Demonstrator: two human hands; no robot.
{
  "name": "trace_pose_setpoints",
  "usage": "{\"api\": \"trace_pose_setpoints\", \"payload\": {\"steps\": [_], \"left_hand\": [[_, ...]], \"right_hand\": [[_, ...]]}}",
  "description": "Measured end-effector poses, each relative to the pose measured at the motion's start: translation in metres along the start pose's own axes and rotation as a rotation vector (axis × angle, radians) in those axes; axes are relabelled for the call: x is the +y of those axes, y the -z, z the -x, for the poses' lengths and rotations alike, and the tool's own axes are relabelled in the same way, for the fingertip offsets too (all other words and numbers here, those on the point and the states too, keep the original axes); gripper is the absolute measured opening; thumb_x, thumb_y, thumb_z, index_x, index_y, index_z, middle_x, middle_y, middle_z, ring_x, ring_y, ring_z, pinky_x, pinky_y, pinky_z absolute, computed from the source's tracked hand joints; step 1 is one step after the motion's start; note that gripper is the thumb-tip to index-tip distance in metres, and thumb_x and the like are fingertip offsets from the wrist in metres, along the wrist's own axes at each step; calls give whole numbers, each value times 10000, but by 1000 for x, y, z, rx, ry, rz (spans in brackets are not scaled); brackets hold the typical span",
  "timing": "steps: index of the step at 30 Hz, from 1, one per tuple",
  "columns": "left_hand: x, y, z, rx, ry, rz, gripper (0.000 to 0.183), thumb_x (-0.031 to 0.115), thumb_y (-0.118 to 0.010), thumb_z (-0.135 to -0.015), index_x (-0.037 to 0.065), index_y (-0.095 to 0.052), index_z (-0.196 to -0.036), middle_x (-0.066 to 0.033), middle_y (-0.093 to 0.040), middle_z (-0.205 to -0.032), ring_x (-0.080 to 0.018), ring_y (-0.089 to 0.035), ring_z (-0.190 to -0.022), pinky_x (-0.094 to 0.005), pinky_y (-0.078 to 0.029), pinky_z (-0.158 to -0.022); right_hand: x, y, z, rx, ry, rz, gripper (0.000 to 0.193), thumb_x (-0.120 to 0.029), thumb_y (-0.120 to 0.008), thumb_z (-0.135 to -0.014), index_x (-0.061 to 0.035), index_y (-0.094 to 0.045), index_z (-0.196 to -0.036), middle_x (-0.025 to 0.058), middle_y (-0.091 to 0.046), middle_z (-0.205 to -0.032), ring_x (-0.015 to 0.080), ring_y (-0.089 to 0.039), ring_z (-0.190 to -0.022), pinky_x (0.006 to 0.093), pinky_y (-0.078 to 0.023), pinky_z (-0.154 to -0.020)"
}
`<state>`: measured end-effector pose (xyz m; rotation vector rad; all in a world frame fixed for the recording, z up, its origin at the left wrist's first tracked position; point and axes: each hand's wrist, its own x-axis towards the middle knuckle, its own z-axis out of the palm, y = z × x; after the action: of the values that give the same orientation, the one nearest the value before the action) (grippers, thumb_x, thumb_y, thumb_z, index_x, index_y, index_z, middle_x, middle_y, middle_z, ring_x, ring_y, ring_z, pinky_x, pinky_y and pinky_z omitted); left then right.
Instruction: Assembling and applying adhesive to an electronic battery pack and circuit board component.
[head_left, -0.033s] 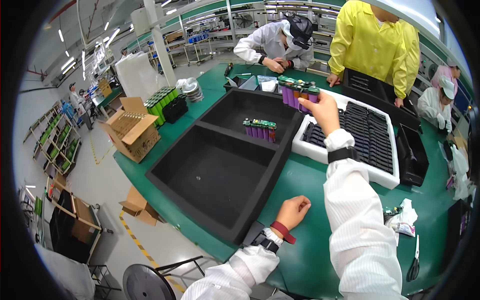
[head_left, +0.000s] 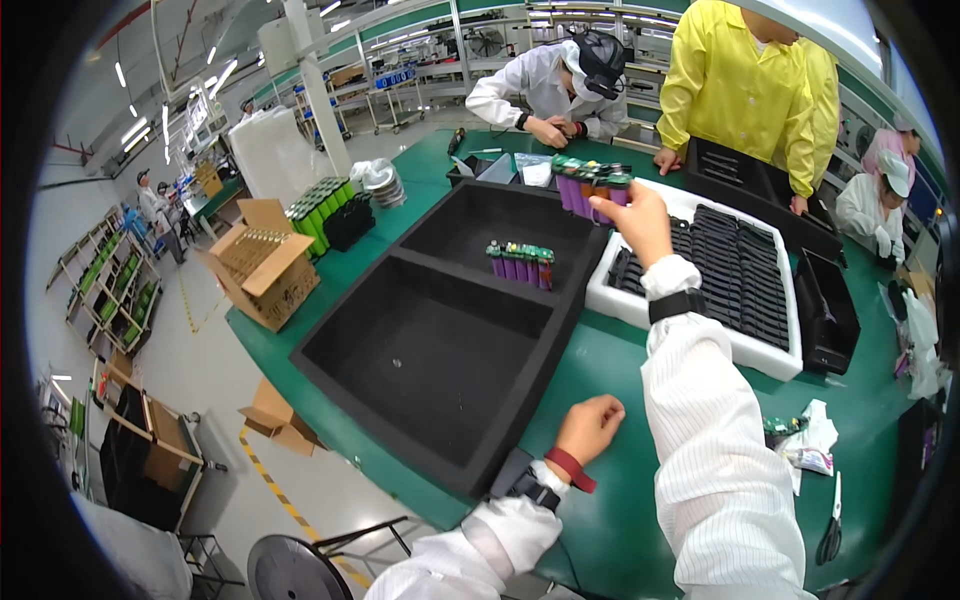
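My right hand (head_left: 645,222) is closed on a battery pack (head_left: 580,195) of purple cells topped by a green circuit board. It holds the pack raised over the far right edge of a black foam tray (head_left: 562,345) with two compartments. A second battery pack (head_left: 520,268), also purple with a green board, is in the far compartment beside the divider. My left hand (head_left: 590,428) is low over the green table (head_left: 610,365), right of the tray's near end. Its fingers are curled in and nothing shows in them.
A white foam box (head_left: 790,335) of black parts stands right of the tray. Scissors (head_left: 831,525) and a white plastic bag (head_left: 812,440) lie near right. Green battery packs (head_left: 312,215) and an open carton (head_left: 265,280) are at left. Two people (head_left: 545,85) (head_left: 735,80) are across the table.
My right hand and the battery pack in it have shifted slightly left and down. My left hand has hardly moved.
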<state>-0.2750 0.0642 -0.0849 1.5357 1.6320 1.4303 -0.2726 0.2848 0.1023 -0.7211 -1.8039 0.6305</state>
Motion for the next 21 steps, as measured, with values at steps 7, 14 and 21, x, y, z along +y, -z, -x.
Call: {"api": "trace_pose_setpoints", "payload": {"steps": [7, 14, 21], "left_hand": [[6, 3, 2, -21, -32, -38, 110, 111, -614, -836, 23, -637, -897, -157, -657, -876, -375, -642, -819, -465, -508, -682], [10, 14, 1, -21, 84, 8, 139, 97, -603, -829, -18, -628, -903, -182, -653, -906, -371, -630, -870, -439, -521, -751], [-3, 4, 4, -47, 10, -51, 119, 82, -592, -819, -13, -620, -884, -158, -629, -885, -347, -613, -854, -428, -521, -745]], "right_hand": [[64, -120, -56, -204, -60, 306, 345, -240, -831, -707, 0, -719, -928, 119, -695, -727, 212, -678, -621, 335, -521, -593], [120, -151, -70, -444, -249, 541, 282, -177, -858, -681, -20, -721, -871, 73, -683, -694, 161, -657, -545, 290, -550, -545], [140, -152, -82, -500, -477, 344, 274, -169, -854, -731, 18, -687, -842, 53, -665, -748, 133, -635, -558, 283, -568, -514]]}}
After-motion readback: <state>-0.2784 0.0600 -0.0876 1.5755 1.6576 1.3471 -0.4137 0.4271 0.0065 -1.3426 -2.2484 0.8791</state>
